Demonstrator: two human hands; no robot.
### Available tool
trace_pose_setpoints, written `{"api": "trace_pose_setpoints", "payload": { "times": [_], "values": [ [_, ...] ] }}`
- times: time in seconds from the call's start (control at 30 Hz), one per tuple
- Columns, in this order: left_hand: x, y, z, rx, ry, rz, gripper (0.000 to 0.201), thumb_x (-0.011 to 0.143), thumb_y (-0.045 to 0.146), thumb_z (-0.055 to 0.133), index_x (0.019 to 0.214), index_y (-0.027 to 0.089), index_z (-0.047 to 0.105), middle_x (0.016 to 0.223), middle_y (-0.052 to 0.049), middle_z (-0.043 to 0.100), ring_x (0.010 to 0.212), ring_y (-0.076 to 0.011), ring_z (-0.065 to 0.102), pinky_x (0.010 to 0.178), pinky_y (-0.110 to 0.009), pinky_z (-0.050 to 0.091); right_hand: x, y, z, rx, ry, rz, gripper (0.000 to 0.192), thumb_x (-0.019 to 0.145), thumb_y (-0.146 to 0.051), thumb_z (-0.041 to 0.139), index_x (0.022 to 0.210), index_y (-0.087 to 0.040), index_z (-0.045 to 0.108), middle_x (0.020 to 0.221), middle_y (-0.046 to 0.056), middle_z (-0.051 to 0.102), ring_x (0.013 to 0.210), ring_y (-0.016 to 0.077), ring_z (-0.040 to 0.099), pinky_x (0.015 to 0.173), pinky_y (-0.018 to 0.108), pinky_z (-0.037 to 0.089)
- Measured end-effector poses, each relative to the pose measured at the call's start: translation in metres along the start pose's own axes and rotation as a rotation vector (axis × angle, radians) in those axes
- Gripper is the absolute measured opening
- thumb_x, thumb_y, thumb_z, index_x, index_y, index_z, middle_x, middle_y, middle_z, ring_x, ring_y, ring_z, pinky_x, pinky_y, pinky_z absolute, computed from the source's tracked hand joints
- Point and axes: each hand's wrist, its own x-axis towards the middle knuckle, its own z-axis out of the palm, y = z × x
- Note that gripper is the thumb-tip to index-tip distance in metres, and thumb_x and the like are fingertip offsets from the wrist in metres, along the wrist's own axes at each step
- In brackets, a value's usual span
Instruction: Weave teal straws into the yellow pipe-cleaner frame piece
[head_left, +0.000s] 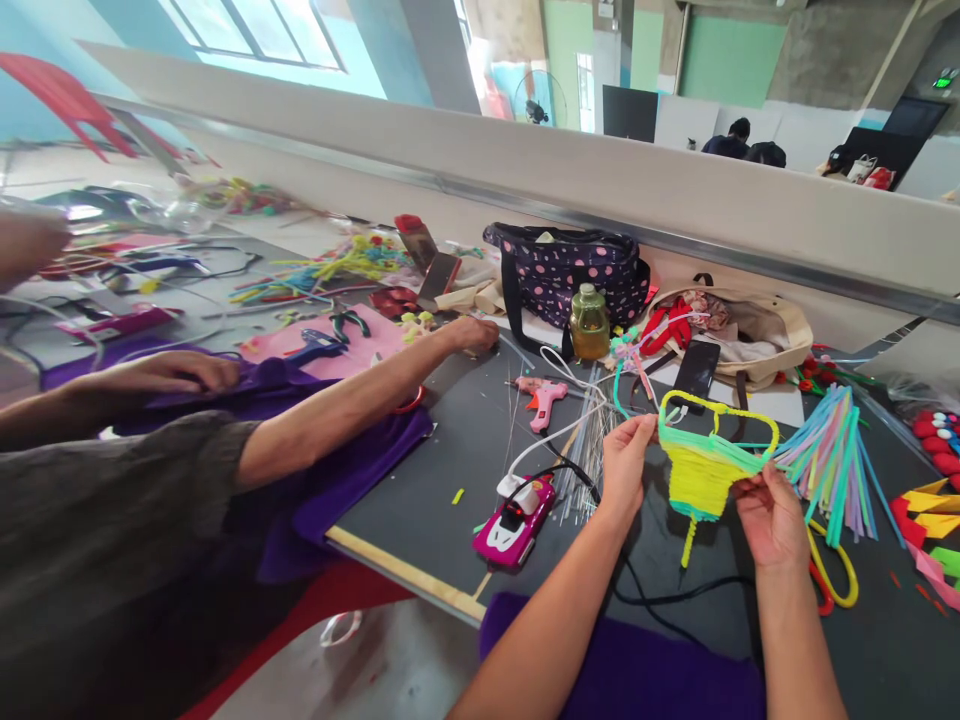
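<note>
A yellow pipe-cleaner piece [699,478] is held up over the dark table. Its wrapped body narrows downward to a thin yellow stem, with open wire loops at the top and mint-green strands across it. My left hand [628,462] pinches its upper left edge between thumb and fingers. At the lower right side, my right hand [772,512] is closed on the piece near the ends of the green strands. Just right of that hand lie scissors [846,580] with yellow and red handles, partly hidden by the wrist. A fan of pastel pipe cleaners [832,460] rests behind it.
A pink glue gun [541,400], thin wires [581,470] and a magenta power strip [515,522] with cables lie left. Behind stand a bottle [590,325], a dotted bag [574,270] and a phone [696,370]. A co-worker's arm [352,405] reaches across from the left.
</note>
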Motion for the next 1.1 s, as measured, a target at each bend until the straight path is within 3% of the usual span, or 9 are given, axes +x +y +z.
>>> {"api": "trace_pose_setpoints", "payload": {
  "times": [0.23, 0.73, 1.1],
  "values": [
    [-0.0011, 0.0040, -0.0004, 0.064, 0.024, 0.028, 0.021, 0.062, 0.034, 0.079, 0.073, 0.017, 0.075, 0.071, -0.003, 0.070, 0.066, -0.0128, 0.058, 0.067, -0.025, 0.043, 0.0023, 0.0012, -0.0042, 0.005, 0.024, -0.009, 0.025, 0.058, -0.022, 0.085, 0.062, -0.018, 0.060, 0.053, -0.007, 0.057, 0.050, 0.0060, 0.052, 0.051, 0.020, 0.048],
    [-0.0014, 0.0089, -0.0004, 0.129, -0.027, 0.053, 0.018, 0.066, 0.032, 0.077, 0.074, 0.016, 0.075, 0.070, -0.003, 0.071, 0.065, -0.0120, 0.057, 0.066, -0.024, 0.041, 0.0017, -0.0009, -0.0018, 0.042, 0.057, 0.026, 0.028, 0.056, -0.017, 0.085, 0.063, -0.019, 0.058, 0.052, -0.008, 0.057, 0.048, 0.0048, 0.051, 0.049, 0.019, 0.047],
    [0.0005, 0.0083, -0.0024, 0.105, -0.047, -0.029, 0.018, 0.061, 0.031, 0.080, 0.071, 0.016, 0.075, 0.068, -0.002, 0.068, 0.064, -0.0119, 0.055, 0.066, -0.024, 0.042, 0.0061, 0.0002, -0.0091, -0.040, 0.028, -0.026, 0.027, 0.062, -0.023, 0.082, 0.064, -0.019, 0.056, 0.050, -0.009, 0.056, 0.046, 0.0066, 0.052, 0.048, 0.023, 0.047]
  ]
}}
